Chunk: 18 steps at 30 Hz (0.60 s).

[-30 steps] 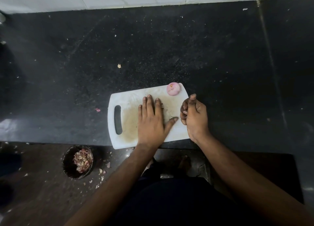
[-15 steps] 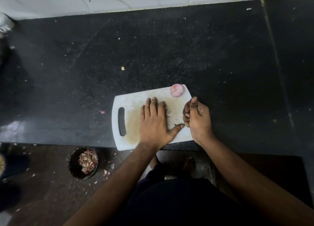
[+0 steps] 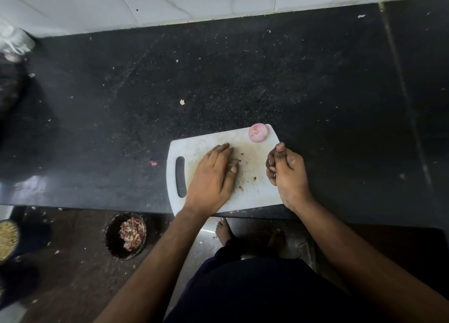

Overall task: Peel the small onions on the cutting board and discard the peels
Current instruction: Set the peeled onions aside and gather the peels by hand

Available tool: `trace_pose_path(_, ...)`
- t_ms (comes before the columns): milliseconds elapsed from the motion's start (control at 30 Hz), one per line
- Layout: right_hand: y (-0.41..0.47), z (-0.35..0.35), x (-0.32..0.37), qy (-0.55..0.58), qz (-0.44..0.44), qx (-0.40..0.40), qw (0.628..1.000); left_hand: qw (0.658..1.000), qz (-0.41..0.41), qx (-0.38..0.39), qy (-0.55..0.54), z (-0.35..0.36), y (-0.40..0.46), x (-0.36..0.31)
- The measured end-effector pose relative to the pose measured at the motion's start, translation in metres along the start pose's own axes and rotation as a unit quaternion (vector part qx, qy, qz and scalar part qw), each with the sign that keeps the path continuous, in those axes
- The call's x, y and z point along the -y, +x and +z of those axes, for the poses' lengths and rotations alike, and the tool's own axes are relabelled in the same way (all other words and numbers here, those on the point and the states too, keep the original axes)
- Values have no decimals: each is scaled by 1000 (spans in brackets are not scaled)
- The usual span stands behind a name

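One peeled pink onion sits at the far right corner of the white cutting board. My left hand lies flat on the middle of the board, fingers straight and together, pressing on its stained surface. Small dark peel scraps are scattered on the board between my hands. My right hand hovers at the board's right edge with its fingers curled into a loose fist and thumb on top. Whatever may be inside the fist is hidden.
The board lies at the front edge of a black stone counter dusted with crumbs, with a pink scrap beside it. A dark bin of peels stands on the floor below left. My bare foot is under the counter edge.
My left hand has slid left across the board and drawn its thumb in against the fingers, uncovering scraps. The right fist has stayed at the board's right edge. The onion has not moved.
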State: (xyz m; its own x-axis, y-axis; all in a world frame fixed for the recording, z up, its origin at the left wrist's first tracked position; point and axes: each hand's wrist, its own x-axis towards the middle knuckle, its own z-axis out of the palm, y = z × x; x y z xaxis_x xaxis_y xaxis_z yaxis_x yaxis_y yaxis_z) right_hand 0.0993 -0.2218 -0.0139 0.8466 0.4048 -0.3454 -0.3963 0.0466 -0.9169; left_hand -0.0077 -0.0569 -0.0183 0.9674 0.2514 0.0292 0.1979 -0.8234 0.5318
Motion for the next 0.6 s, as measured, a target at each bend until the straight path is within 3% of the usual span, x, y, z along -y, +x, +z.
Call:
trace_pose_path(133, -1, 0, 0, -2, -9, 5, 1000, 987, 17, 125, 96, 3, -5, 4)
trace_pose_path(367, 1, 1, -3, -24, -26, 15, 999, 989, 32, 29, 140, 6, 29, 20)
trace_pose_path(533, 1, 2, -5, -39, -38, 12, 998, 984, 54, 104, 136, 5, 66, 2)
trace_pose_path(600, 1, 1, -6, -39, -39, 12, 998, 991, 41, 93, 87, 5, 66, 0)
